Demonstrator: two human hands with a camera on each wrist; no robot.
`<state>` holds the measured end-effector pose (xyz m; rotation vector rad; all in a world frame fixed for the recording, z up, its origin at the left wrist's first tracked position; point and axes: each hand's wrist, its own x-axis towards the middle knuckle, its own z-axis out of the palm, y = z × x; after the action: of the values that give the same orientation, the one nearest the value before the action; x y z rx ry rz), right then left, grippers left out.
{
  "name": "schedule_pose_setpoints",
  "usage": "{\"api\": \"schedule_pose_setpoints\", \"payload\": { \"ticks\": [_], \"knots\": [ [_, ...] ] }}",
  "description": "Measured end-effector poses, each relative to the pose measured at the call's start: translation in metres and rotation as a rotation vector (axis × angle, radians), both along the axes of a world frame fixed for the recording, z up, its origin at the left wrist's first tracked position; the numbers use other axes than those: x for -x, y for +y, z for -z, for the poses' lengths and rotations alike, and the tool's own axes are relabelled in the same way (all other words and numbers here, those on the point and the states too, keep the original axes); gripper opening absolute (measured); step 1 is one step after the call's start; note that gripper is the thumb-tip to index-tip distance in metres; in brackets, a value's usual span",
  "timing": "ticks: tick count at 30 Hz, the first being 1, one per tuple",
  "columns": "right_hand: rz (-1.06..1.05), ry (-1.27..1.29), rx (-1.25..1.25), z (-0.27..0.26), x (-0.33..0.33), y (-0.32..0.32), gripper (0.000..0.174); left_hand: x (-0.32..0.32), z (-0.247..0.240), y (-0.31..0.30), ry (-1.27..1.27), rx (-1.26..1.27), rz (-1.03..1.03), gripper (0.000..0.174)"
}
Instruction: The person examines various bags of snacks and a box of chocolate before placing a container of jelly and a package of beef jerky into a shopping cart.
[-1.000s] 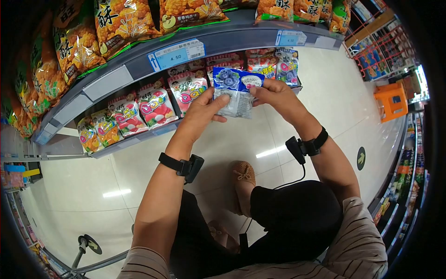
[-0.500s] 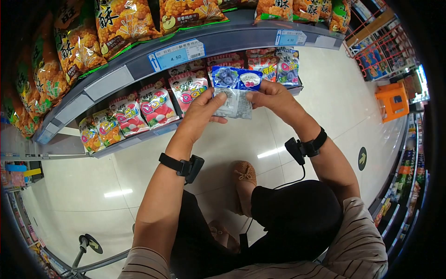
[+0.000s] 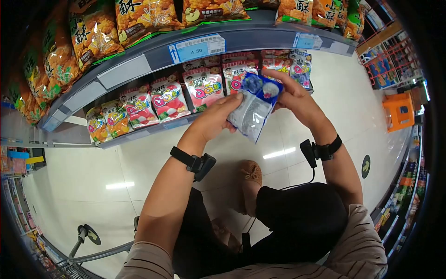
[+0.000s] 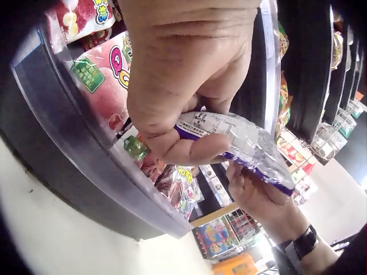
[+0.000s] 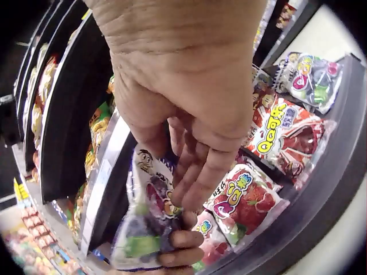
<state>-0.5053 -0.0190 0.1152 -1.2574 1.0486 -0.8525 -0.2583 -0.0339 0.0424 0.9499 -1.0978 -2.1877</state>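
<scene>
Both hands hold a small blue-and-clear bag of gummy candy (image 3: pixel 253 109), tilted in front of the lower shelf, with its printed back facing up in the head view. My left hand (image 3: pixel 216 116) pinches its left edge, thumb on top and fingers beneath. At the bag's upper right corner, my right hand (image 3: pixel 299 100) holds the edge, with the index finger raised along the top. The right wrist view shows the colourful front of the gummy bag (image 5: pixel 146 217), with left-hand fingertips (image 5: pixel 183 246) against its lower part.
Pink and orange gummy bags (image 3: pixel 169 100) line the lower shelf behind the hands. Large orange snack bags (image 3: pixel 148 18) fill the shelf above, behind a rail with price tags (image 3: pixel 197 49). An orange stool (image 3: pixel 399 111) stands at right, and a cart handle (image 3: pixel 100 253) shows at lower left.
The gummy bag has tilted clockwise, its lower end swinging down and right. The right hand has shifted along its edge, its thumb leaving the bag's face. The head view has moved slightly.
</scene>
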Motion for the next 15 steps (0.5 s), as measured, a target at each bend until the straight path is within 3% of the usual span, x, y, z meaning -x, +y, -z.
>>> {"api": "schedule_pose_setpoints", "payload": {
  "ticks": [3,4,6,9,12,15],
  "knots": [
    [-0.153,0.092,0.05,0.002,0.0,0.0,0.044,0.008,0.019,0.006,0.015,-0.069,0.061,0.049],
    [-0.201,0.112,0.011,0.0,-0.001,0.0,0.034,0.012,0.024,0.006,0.037,-0.096,0.07,0.049],
    [-0.166,0.282,0.144,0.003,0.001,0.0,0.029,0.01,0.028,0.002,0.072,-0.11,0.155,0.054],
    [-0.027,0.162,0.101,-0.002,0.009,0.002,0.03,0.008,0.016,0.002,0.184,-0.112,0.169,0.066],
    [-0.015,0.223,0.038,-0.017,0.024,-0.001,0.029,0.014,0.001,0.008,0.052,0.051,-0.023,0.067],
    [0.101,0.312,0.12,-0.016,0.056,-0.005,0.025,0.009,0.01,0.001,0.016,0.074,0.136,0.079]
  ]
}}
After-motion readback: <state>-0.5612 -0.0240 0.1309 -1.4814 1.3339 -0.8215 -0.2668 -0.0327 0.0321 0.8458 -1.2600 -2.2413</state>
